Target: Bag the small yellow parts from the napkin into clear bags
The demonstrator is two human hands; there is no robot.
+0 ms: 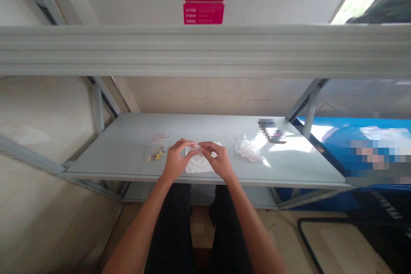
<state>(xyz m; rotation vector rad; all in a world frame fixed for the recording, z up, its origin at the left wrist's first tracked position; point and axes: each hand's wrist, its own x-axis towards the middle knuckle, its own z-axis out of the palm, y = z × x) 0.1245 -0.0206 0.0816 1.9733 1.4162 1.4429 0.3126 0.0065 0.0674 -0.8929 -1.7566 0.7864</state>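
The white sheet, thin and wrinkled, lies spread on the gray table near its front edge, partly hidden beneath my left hand and right hand. Anything between my fingertips is too small to make out.

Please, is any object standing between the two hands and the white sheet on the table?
Nothing visible stands between: the left hand and right hand come together over the white sheet. The bag with yellow pieces lies off to the left, the transparent bag to the right.
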